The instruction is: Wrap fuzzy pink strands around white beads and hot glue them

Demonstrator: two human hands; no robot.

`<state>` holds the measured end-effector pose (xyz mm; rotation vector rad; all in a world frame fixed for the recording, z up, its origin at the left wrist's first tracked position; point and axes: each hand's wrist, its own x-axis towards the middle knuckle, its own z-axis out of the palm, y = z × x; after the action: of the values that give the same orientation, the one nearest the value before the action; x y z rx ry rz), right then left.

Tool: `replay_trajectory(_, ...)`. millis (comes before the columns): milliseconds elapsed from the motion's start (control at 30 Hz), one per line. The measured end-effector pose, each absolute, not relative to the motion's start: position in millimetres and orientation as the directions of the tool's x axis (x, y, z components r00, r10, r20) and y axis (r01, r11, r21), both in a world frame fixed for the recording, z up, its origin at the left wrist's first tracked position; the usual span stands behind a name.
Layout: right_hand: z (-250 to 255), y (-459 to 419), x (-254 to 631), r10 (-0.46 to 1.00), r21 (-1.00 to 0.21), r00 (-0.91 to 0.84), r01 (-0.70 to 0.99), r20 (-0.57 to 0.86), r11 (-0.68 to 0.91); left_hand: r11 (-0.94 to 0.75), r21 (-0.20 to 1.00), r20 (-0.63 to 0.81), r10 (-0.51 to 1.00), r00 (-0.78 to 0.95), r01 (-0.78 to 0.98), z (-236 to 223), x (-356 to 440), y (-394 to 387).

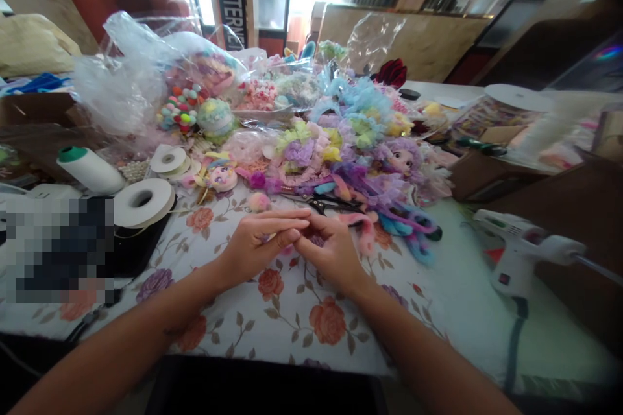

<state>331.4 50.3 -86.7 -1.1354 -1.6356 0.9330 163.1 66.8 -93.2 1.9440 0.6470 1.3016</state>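
Over the flowered tablecloth (228,331), my left hand (260,240) and my right hand (331,249) meet at the fingertips. Both are closed in a pinch; whatever lies between the fingers, if anything, is hidden or too small to make out. Just beyond them lie black-handled scissors (324,204) and a pink-and-peach pompom (259,201). Fuzzy purple, blue and pink strips (413,227) spread to the right of my right hand. A doll face (222,174) with yellow and blue trim rests behind my left hand, and a purple-haired doll head (402,157) farther right.
White ribbon spools (143,201) and a thread cone (90,168) stand at the left. A white glue gun (523,249) is at the right beside a cardboard box (564,220). Plastic bags (117,78), ruffled tulle pieces (360,107) and colourful pompoms (178,110) are heaped across the back.
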Motion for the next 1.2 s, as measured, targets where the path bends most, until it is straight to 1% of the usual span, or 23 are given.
replay_trajectory(133, -86.2, 52.3, 330.1, 0.978, -0.982, -0.164, 0.12, 0.129, 0.149, -0.557, 0.83, 0.526, 0.796, 0.299, 0.025, -94.7, 165.7, 65.8)
replay_trajectory(200, -87.0, 52.9, 329.6, 0.983, -0.989, -0.155, 0.088, 0.102, 0.117, -0.534, 0.844, 0.505, 0.822, 0.261, 0.047, -94.5, 166.1, 64.9)
replay_trajectory(333, -89.0, 53.4, 330.0, 0.991, -0.995, -0.114, 0.061, 0.065, 0.072, -0.449, 0.886, 0.421, 0.884, 0.203, 0.119, -96.0, 164.9, 63.5)
replay_trajectory(500, -91.1, 52.6, 329.7, 0.994, -0.999, -0.097, 0.032, 0.04, 0.044, -0.382, 0.914, 0.362, 0.92, 0.151, 0.14, -98.3, 164.7, 62.9)
replay_trajectory(700, -93.3, 51.5, 327.0, 0.998, -1.0, -0.066, -0.019, 0.024, 0.023, -0.358, 0.927, 0.346, 0.931, 0.114, 0.109, -94.1, 166.6, 62.0)
replay_trajectory(767, -92.6, 51.6, 327.2, 0.999, -0.999, -0.042, -0.034, 0.022, 0.02, -0.354, 0.921, 0.341, 0.934, 0.103, 0.163, -94.2, 165.7, 62.7)
replay_trajectory(867, -90.3, 51.8, 327.8, 1.0, -1.0, -0.01, -0.022, 0.019, 0.019, -0.334, 0.903, 0.336, 0.941, 0.038, 0.27, -94.8, 163.2, 64.1)
replay_trajectory(933, -89.3, 51.6, 327.7, 0.999, -1.0, -0.022, 0.003, 0.026, 0.026, -0.367, 0.89, 0.378, 0.926, 0.012, 0.271, -94.5, 162.1, 64.8)
replay_trajectory(1000, -89.0, 51.2, 327.1, 0.997, -0.999, -0.068, 0.023, 0.036, 0.038, -0.484, 0.847, 0.48, 0.874, 0.073, 0.219, -93.8, 162.1, 64.9)
replay_trajectory(1067, -89.3, 50.9, 326.3, 0.99, -0.998, -0.13, 0.027, 0.06, 0.064, -0.597, 0.788, 0.567, 0.799, 0.201, 0.148, -93.6, 163.3, 64.5)
replay_trajectory(1133, -89.8, 51.0, 325.9, 0.984, -0.996, -0.161, 0.021, 0.077, 0.081, -0.619, 0.778, 0.572, 0.769, 0.287, 0.109, -94.3, 164.9, 63.9)
replay_trajectory(1200, -90.6, 51.6, 326.3, 0.986, -0.998, -0.157, 0.002, 0.055, 0.056, -0.59, 0.799, 0.545, 0.793, 0.272, 0.119, -95.8, 165.9, 63.7)
